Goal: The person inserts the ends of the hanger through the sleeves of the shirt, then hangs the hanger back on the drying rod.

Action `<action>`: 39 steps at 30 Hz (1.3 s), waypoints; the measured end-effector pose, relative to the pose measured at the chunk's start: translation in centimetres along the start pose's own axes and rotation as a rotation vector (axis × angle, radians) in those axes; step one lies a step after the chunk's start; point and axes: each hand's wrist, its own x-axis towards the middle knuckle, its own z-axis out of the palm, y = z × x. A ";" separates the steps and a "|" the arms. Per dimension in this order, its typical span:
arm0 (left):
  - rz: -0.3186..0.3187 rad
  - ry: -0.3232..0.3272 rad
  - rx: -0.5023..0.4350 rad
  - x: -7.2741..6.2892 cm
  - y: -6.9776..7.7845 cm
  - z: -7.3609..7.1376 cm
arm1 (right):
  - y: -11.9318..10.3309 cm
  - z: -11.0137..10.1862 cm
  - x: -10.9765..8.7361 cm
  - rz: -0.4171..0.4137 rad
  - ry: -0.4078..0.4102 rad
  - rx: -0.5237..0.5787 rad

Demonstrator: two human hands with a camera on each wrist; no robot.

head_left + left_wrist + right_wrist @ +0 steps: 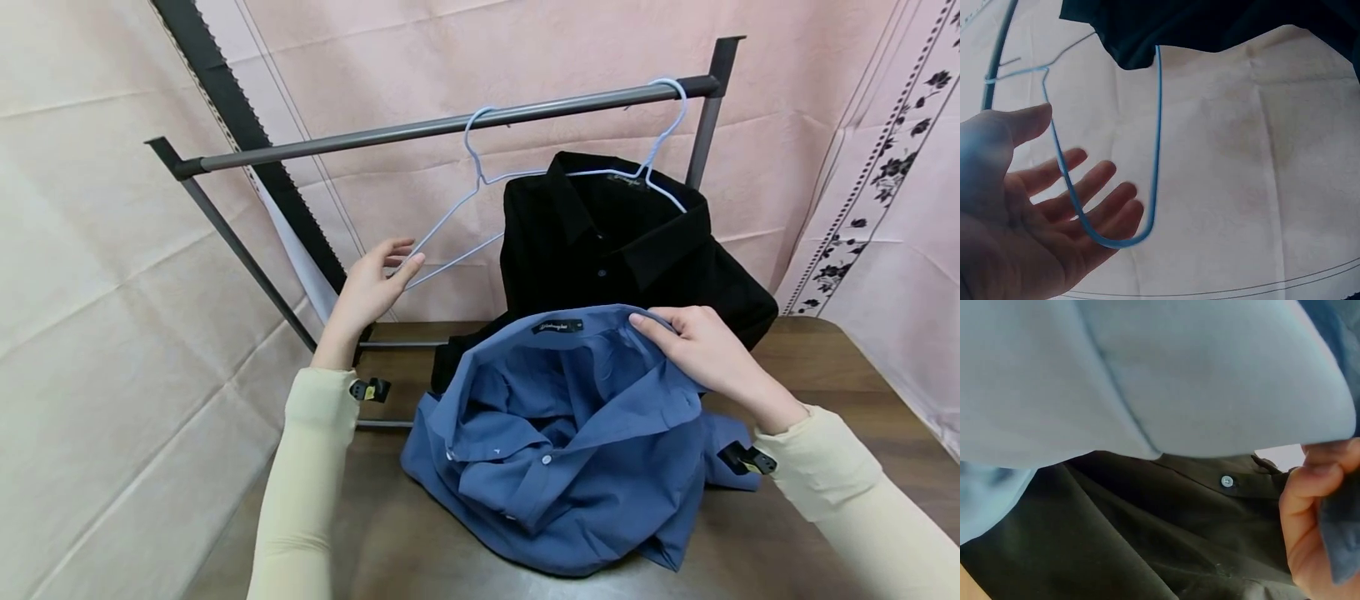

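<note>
A light blue wire hanger (pixel 452 210) hooks over the rail, its left end at my left hand (pixel 372 279). In the left wrist view the hanger's rounded end (pixel 1157 125) lies between the thumb and the loosely spread fingers (pixel 1094 181). My right hand (pixel 701 346) pinches the collar edge of a blue button shirt (pixel 622 500), thumb on top. The shirt is bunched on the table with its neck opening upward and the label showing. In the right wrist view its pale-looking cloth (pixel 1210 375) covers much of the picture, and some right fingers (pixel 1310 494) show.
A grey metal rack (pixel 375 138) stands across the back of the wooden table (pixel 840 367). From its right side a black shirt (pixel 540 242) hangs on a second hanger (pixel 663 140), behind the blue shirt. Pink patterned cloth (pixel 390 67) covers the wall.
</note>
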 end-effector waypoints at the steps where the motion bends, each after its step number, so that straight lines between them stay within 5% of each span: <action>1: -0.014 -0.019 0.003 0.2 -0.2 0.0 | 0.0 0.1 0.0 0.000 -0.002 0.003; 9: -0.035 -0.197 -0.058 1.6 -0.3 0.2 | 0.4 0.3 -0.2 0.003 -0.013 0.019; 18: -0.121 -0.290 -0.173 1.2 -0.4 0.3 | 0.7 0.5 -0.3 -0.001 -0.025 0.016; 39: -0.138 -0.049 -0.085 -0.8 -0.8 -1.2 | 1.0 0.3 -0.6 0.017 -0.019 0.013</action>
